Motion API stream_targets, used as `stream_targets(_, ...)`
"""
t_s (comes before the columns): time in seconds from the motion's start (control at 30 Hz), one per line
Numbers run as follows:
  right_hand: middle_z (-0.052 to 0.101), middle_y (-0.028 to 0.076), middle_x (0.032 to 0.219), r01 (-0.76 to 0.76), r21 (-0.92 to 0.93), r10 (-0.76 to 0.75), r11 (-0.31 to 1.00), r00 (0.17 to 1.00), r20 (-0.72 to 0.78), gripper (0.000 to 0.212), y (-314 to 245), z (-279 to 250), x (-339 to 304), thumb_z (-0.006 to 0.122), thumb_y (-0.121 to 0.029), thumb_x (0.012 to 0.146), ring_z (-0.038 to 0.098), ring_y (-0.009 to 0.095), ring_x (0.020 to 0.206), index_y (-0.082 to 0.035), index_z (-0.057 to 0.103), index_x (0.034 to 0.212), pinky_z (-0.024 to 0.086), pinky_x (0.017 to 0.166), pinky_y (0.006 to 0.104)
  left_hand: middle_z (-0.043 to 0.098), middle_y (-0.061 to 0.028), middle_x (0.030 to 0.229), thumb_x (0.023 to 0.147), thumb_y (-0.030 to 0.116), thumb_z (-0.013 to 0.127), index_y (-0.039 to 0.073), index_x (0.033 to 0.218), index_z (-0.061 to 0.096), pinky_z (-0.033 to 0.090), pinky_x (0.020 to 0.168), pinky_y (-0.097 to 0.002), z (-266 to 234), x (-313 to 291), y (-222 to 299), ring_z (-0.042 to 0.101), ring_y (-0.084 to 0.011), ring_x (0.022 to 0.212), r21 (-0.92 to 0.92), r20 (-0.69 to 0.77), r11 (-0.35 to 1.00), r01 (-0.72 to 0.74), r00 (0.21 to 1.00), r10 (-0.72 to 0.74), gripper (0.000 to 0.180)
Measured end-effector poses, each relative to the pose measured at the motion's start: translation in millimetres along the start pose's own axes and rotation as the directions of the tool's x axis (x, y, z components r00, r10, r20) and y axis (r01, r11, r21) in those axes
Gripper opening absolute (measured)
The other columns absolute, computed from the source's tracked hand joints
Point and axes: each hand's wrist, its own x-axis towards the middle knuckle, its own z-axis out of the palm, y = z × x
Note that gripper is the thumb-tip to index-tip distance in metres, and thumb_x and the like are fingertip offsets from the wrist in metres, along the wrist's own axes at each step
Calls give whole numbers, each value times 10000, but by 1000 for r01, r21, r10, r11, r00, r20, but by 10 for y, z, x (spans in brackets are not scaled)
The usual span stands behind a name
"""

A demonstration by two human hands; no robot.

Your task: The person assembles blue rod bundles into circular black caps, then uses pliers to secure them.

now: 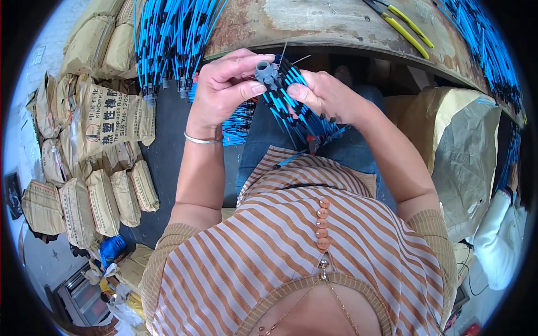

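Observation:
In front of my lap I hold up a bundle of thin blue rods with black sections [277, 107]. My left hand [225, 88] is closed at its upper end, thumb and fingers around a grey ribbed plastic fitting with a round opening [267, 73]. My right hand [325, 94] grips the rods from the other side, its thumb pressed along them. Two thin wire-like ends stick out above the fitting. The bundle's lower end hangs over my jeans [255, 162], where a small red part [314, 144] shows. How the rods join the fitting is hidden.
Pliers with yellow handles [406, 35] lie on the worn wooden table [330, 19]. More blue rods hang at the far left [171, 42] and lie at the right [482, 47]. Paper sacks [115, 120] pile up at left. An open lined sack [465, 134] stands right, near another person's white sleeve [494, 241].

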Motion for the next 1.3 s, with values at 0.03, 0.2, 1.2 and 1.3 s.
stream_targets(0.03, 522, 65, 636, -3, -44, 3, 999, 1000, 0, 409, 18, 3, 2, 403, -427, 937, 469, 145, 569, -33, 476, 858, 410, 538, 300, 559, -33, 885, 716, -15, 685, -30, 1092, 604, 443, 658, -180, -17, 9, -8, 549, -74, 768, 39, 36, 999, -9, 999, 7, 386)
stream_targets(0.2, 615, 55, 841, -149, -10, 149, 989, 988, 46, 470, 62, -14, 43, 426, -472, 915, 582, 121, 750, -21, 520, 1011, 470, 710, 284, 577, -84, 943, 681, 105, 738, -52, 1079, 603, 426, 677, -207, -46, 60, -21, 549, -112, 782, 57, 50, 997, 46, 998, -49, 448)
stream_targets(1.2, 557, 130, 677, 83, -354, -320, 932, 650, -690, 207, -86, 403, 18, 511, -205, 905, 568, 275, 635, -20, 518, 997, 433, 579, 363, 619, -11, 945, 835, 40, 619, -54, 1152, 549, 442, 728, -189, 670, 81, 41, 523, -46, 820, 161, -600, 981, 107, 800, 12, 338)
stream_targets(1.3, 556, 181, 701, 63, -413, -315, 908, 753, -578, 194, -64, 291, -22, 516, -187, 893, 567, 371, 668, -18, 507, 988, 440, 603, 400, 616, -3, 930, 834, 34, 617, -52, 1159, 546, 436, 714, -180, 642, 22, 1, 518, -39, 803, 169, -585, 981, 95, 811, 22, 343)
